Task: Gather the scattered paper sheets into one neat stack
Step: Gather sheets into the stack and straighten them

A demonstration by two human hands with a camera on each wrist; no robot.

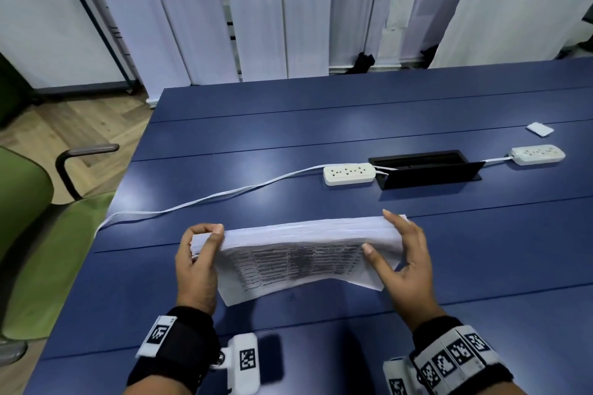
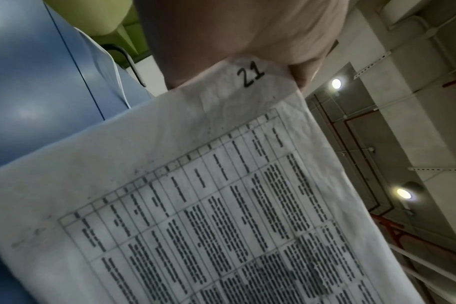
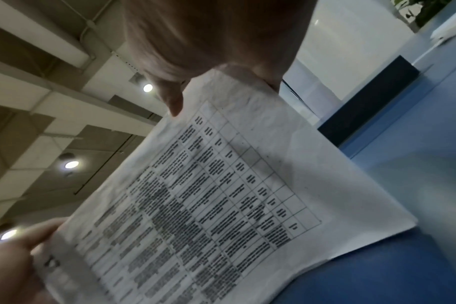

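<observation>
The paper stack [image 1: 298, 253], white sheets with a printed table on the front page, stands tilted on its long edge on the blue table [image 1: 321, 314]. My left hand [image 1: 207, 232] grips the stack's left end with curled fingers. My right hand [image 1: 378, 231] holds the right end, thumb on the front page and fingers behind. In the left wrist view the paper [image 2: 195, 205] shows "21" under my left hand [image 2: 234, 41]. The right wrist view has the page [image 3: 221, 195] below my right hand [image 3: 209, 41]. The lower sheets' bottom corners fan out unevenly.
Behind the stack lie two white power strips [image 1: 349, 173] [image 1: 537, 154], a black cable box [image 1: 423, 167] and a white cord [image 1: 192, 202] that runs off the left edge. A small white paper piece [image 1: 540, 129] sits far right. A green chair [image 1: 32, 218] stands left.
</observation>
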